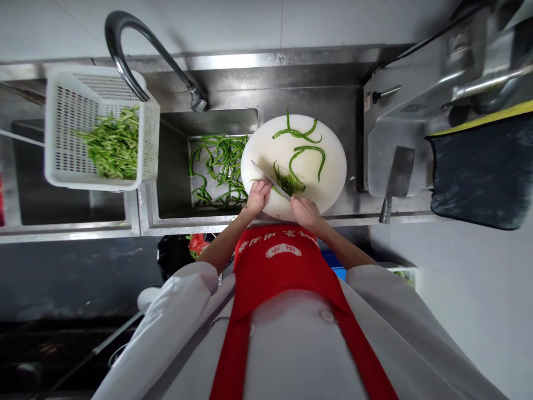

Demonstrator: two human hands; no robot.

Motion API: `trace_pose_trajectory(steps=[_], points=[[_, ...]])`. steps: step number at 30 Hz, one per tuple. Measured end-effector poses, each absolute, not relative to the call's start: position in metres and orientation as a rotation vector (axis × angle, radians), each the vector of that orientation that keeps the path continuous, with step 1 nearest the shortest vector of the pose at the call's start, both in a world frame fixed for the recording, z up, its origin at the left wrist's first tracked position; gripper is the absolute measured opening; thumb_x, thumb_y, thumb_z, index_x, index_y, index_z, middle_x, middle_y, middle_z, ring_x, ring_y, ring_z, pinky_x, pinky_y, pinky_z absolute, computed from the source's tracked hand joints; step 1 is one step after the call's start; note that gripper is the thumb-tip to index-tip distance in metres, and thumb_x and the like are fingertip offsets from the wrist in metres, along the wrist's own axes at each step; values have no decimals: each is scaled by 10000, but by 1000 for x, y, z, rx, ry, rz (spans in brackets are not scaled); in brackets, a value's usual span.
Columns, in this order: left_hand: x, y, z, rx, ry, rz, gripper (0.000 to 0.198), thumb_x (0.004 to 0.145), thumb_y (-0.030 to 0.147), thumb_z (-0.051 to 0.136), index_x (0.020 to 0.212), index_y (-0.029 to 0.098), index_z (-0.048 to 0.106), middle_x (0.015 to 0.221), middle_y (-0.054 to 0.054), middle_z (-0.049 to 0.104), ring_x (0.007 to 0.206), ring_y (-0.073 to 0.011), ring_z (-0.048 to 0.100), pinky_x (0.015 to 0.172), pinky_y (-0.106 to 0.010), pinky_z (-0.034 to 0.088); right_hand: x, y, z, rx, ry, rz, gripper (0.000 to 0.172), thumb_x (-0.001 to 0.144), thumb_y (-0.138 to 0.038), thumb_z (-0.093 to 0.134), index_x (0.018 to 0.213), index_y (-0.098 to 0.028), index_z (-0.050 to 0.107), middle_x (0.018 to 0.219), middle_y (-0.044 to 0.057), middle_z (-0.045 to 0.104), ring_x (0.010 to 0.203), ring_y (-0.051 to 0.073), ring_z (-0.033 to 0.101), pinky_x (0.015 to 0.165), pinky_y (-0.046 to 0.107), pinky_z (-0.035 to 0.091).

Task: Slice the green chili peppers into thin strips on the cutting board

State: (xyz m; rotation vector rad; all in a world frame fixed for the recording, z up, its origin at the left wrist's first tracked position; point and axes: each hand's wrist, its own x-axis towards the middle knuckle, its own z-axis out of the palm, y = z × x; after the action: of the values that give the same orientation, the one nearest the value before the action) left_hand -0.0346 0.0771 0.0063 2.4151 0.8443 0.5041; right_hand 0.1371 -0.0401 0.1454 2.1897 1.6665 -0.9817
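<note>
At the board (pixel 333 166) edge, right hand (pixel 307 212) grips knife (pixel 266 176).

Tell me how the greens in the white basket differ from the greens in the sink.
The basket greens, in the white basket, are chopped short; the sink greens, in the sink, are long, whole and curling. The basket greens look paler and lie heaped; the sink greens look darker and lie loosely tangled. Both are thin and green.
</note>
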Motion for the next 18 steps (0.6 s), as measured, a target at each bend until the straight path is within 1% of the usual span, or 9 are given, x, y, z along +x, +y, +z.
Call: trace_pose_trajectory(steps=[2, 7, 12, 18], points=[[-36, 78, 6, 2411, 842, 505, 305, 1015, 247, 391, 1155, 192, 656, 1115, -126, 620, 1071, -265, 531, 965, -468, 478, 134, -31, 142, 2203, 1649, -987, 353, 1068, -262, 311, 1325, -111, 500, 1114, 187, 707, 1060, 273, 678, 900, 336, 474], [-37, 77, 2, 2405, 833, 521, 310, 1015, 245, 382, 1146, 187, 657, 1114, -123, 620, 1078, -263, 537, 969, -462, 480, 135, -23, 140, 2201, 1711, -972, 337, 1068, -289, 295, 1251, -135, 532, 1134, 191, 695, 1086, 275, 666, 917, 330, 466], [-37, 77, 0, 2379, 851, 514, 306, 1005, 242, 390, 1142, 197, 660, 1098, -122, 622, 1063, -267, 547, 958, -472, 481, 127, -18, 136, 2216, 1685, -965, 336, 1063, -271, 295, 1251, -112, 523, 1110, 201, 700, 1062, 284, 675, 895, 338, 479], [-37, 75, 3, 2396, 832, 519, 296, 1001, 231, 395, 1124, 182, 659, 1078, -122, 628, 1042, -264, 548, 950, -466, 480, 125, -15, 136, 2231, 1709, -978, 301, 1057, -273, 338, 1229, -123, 535, 1122, 195, 699, 1074, 274, 674, 901, 328, 482]])
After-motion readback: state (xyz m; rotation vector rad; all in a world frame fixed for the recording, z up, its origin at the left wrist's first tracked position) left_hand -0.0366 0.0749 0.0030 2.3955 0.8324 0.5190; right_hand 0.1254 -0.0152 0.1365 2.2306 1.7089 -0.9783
